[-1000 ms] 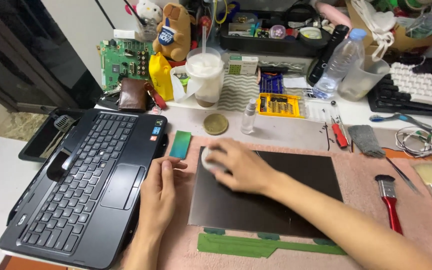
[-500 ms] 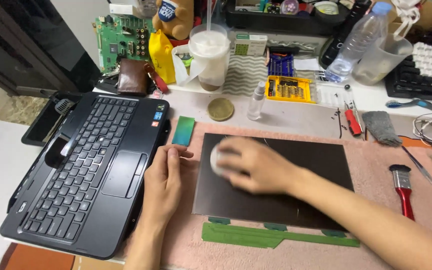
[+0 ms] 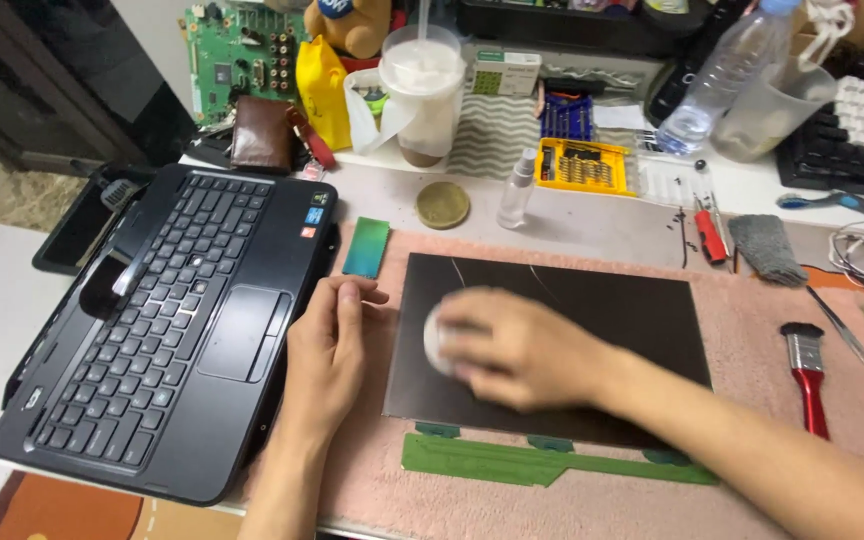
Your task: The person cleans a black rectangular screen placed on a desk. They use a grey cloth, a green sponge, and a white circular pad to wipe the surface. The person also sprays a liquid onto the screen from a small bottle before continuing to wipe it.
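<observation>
Fingers of the right hand (image 3: 527, 350) were curled over a small white pad (image 3: 435, 338), gripping it and pressing it flat against a dark screen panel (image 3: 602, 310). That panel lay face up on a pink mat (image 3: 752, 400) on the desk (image 3: 592, 215), just right of an open black laptop base (image 3: 167, 310). The left hand (image 3: 327, 355) rested palm down on the mat, fingers loosely spread and holding nothing, its fingertips at the panel's left edge beside a small green card (image 3: 366, 246).

A green circuit strip (image 3: 542, 462) ran along the panel's near edge. A red-handled brush (image 3: 807, 385) lay well to the right, and a small spray bottle (image 3: 517, 190) stood behind the panel.

Heavy pressure on the pad could likely crack the thin panel or drag grit across it — fine scratch lines already showed near its top edge. The panel might also slide and strain the circuit strip, since only fingertips steadied it.

Compared with 0.5 seconds earlier, the right hand sat lower on the panel — the pad had shifted slightly toward the near edge, while the left hand stayed put.
</observation>
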